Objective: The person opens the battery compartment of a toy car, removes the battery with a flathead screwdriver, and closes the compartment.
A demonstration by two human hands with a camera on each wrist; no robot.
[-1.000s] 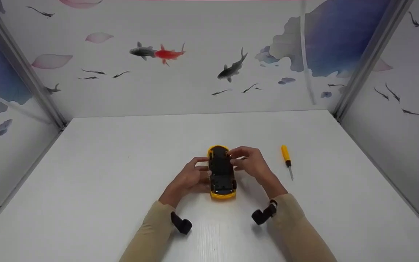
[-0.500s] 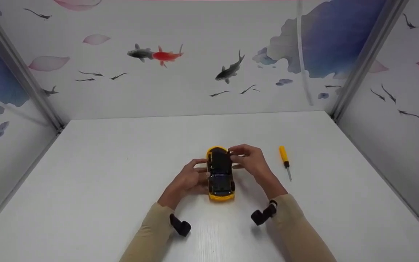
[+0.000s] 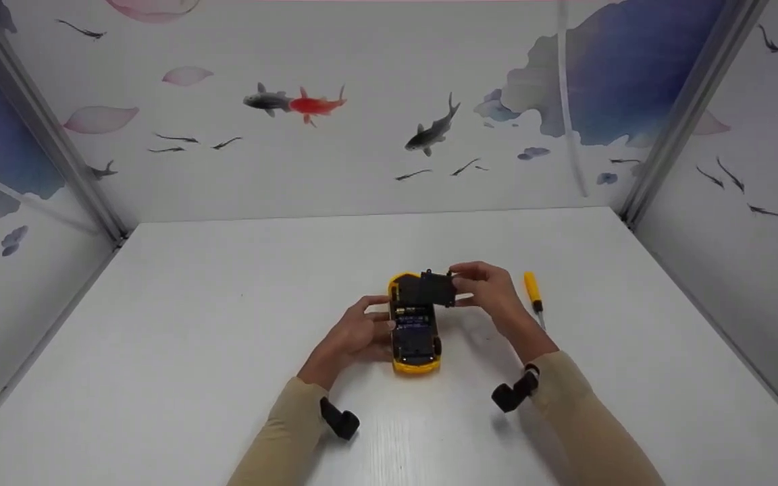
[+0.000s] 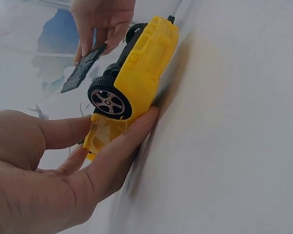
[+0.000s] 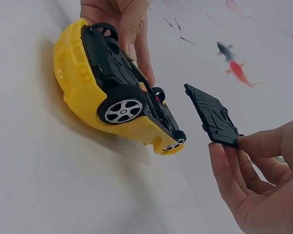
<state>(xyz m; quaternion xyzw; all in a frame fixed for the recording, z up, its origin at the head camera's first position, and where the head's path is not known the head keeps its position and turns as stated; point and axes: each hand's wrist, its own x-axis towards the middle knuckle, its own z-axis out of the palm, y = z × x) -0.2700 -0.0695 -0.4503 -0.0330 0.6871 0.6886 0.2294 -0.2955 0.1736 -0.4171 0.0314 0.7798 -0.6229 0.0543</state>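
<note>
A yellow toy car [image 3: 414,331] lies upside down on the white table [image 3: 193,324], its black underside up. My left hand [image 3: 355,332] holds the car's left flank with thumb and fingers [image 4: 112,146]. My right hand [image 3: 490,290] pinches a flat black cover plate [image 3: 434,289] and holds it lifted just above the car's far end. In the right wrist view the black cover plate [image 5: 212,117] hangs clear of the car [image 5: 107,97], pinched at one corner. The opened compartment [image 3: 410,312] shows in the car's underside.
A small screwdriver with a yellow handle [image 3: 533,291] lies on the table just right of my right hand. Patterned walls with fish close the table in at the back and both sides.
My right hand has lifted the black cover plate off the car's underside and drawn it up and to the right. The left hand stays on the car.
</note>
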